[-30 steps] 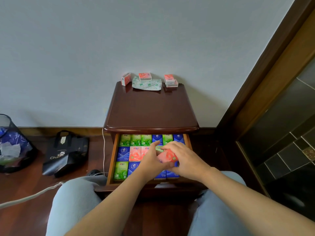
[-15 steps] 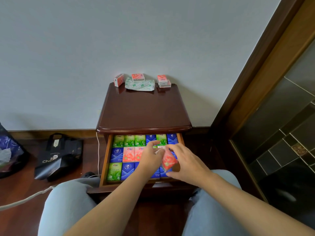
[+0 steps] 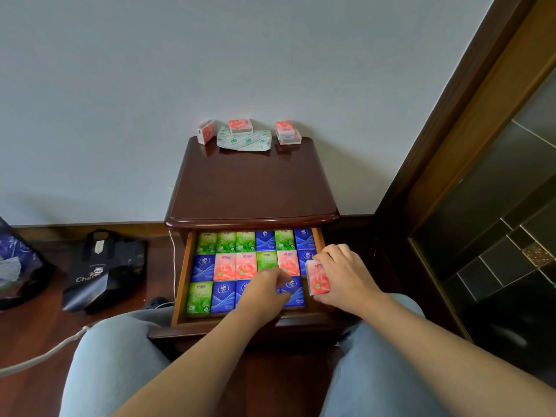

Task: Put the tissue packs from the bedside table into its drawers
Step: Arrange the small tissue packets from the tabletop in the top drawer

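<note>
glossy dark wood bedside table, shiny plastic-wrapped tissue packs

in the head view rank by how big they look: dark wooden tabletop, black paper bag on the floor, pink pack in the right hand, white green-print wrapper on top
1. dark wooden tabletop
2. black paper bag
3. white green-print wrapper
4. pink pack, partly hidden by the right hand

The last two look close; the pack is nearer the camera, so that order is unsure.

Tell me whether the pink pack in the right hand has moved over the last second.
Yes. The pink pack went right, from mid-drawer to the drawer's right edge.
</note>
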`<act>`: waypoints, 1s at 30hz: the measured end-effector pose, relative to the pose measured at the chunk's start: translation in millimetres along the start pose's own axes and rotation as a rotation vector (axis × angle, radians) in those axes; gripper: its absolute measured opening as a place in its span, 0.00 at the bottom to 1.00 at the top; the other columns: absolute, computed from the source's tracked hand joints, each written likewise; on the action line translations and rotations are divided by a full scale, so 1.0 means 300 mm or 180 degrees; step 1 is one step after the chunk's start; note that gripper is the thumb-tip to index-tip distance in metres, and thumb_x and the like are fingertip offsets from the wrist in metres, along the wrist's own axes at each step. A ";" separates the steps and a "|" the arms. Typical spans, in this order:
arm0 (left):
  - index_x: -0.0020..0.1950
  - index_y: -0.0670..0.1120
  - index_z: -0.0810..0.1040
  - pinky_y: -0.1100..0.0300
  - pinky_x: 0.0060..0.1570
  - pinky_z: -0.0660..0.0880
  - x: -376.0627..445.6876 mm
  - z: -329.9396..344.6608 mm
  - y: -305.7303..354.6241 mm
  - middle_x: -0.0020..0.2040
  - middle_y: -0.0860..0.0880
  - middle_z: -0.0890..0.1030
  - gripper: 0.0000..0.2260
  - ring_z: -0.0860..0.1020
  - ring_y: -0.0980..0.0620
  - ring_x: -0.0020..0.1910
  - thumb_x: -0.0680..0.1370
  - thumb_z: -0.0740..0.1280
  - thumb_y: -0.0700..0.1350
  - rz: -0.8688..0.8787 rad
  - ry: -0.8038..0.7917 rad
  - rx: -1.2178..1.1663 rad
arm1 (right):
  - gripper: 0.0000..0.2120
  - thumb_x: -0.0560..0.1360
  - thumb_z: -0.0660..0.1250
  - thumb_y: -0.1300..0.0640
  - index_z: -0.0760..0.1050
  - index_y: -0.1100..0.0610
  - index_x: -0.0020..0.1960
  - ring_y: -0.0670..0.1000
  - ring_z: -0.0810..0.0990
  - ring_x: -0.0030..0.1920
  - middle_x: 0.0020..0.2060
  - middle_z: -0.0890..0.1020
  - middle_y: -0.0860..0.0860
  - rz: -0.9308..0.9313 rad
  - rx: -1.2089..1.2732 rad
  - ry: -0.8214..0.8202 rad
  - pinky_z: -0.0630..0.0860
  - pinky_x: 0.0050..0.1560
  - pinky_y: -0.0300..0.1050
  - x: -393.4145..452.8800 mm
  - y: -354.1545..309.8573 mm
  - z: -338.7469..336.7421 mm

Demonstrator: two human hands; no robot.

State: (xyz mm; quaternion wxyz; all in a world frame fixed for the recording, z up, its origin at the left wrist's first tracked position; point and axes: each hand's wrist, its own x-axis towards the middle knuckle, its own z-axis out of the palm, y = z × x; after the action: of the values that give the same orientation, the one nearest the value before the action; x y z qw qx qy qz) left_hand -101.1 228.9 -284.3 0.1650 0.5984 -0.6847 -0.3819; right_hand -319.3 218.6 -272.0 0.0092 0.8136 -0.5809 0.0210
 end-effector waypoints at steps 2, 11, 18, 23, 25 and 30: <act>0.61 0.51 0.80 0.54 0.58 0.79 -0.006 0.000 -0.025 0.56 0.52 0.78 0.12 0.77 0.53 0.52 0.78 0.74 0.44 -0.0040 -0.0042 0.0224 | 0.39 0.69 0.74 0.30 0.69 0.50 0.72 0.49 0.71 0.68 0.66 0.75 0.48 -0.0028 -0.0136 -0.0145 0.71 0.69 0.46 0.011 -0.006 0.021; 0.65 0.53 0.76 0.48 0.63 0.76 0.042 0.015 -0.033 0.65 0.51 0.74 0.20 0.73 0.48 0.64 0.75 0.76 0.41 -0.0021 -0.0413 0.1064 | 0.26 0.76 0.73 0.41 0.71 0.53 0.67 0.55 0.67 0.71 0.66 0.77 0.52 -0.0092 -0.0546 -0.0398 0.61 0.78 0.52 0.033 -0.032 0.091; 0.65 0.55 0.73 0.49 0.61 0.76 0.074 0.027 -0.050 0.67 0.50 0.71 0.23 0.72 0.47 0.66 0.74 0.75 0.39 0.0014 -0.0477 0.1283 | 0.28 0.76 0.74 0.41 0.70 0.52 0.70 0.56 0.64 0.73 0.69 0.74 0.54 -0.0090 -0.0534 -0.0444 0.65 0.76 0.52 0.036 -0.031 0.101; 0.64 0.55 0.72 0.48 0.63 0.76 0.073 0.035 -0.062 0.67 0.49 0.71 0.22 0.72 0.47 0.67 0.75 0.75 0.42 0.0052 -0.0403 0.1243 | 0.32 0.74 0.74 0.35 0.71 0.51 0.69 0.56 0.64 0.72 0.68 0.73 0.53 0.0001 -0.0508 -0.0493 0.66 0.75 0.50 0.038 -0.034 0.104; 0.64 0.55 0.73 0.49 0.63 0.76 0.073 0.035 -0.065 0.68 0.49 0.71 0.21 0.72 0.47 0.67 0.75 0.75 0.42 0.0048 -0.0401 0.1226 | 0.31 0.74 0.74 0.36 0.71 0.51 0.70 0.56 0.64 0.71 0.68 0.74 0.53 0.0033 -0.0461 -0.0552 0.67 0.74 0.50 0.043 -0.037 0.111; 0.64 0.55 0.72 0.49 0.63 0.75 0.075 0.034 -0.062 0.67 0.50 0.71 0.25 0.71 0.47 0.67 0.72 0.79 0.50 0.0052 -0.0452 0.1256 | 0.33 0.74 0.74 0.36 0.71 0.52 0.71 0.55 0.63 0.75 0.70 0.75 0.52 0.0111 -0.0329 -0.0685 0.67 0.75 0.49 0.051 -0.034 0.121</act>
State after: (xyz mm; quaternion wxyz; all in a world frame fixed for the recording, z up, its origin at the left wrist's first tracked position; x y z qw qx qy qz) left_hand -100.4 211.1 -309.5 -0.0010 0.5852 -0.7610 -0.2802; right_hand -304.0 206.1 -307.5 -0.0117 0.7994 -0.5929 -0.0962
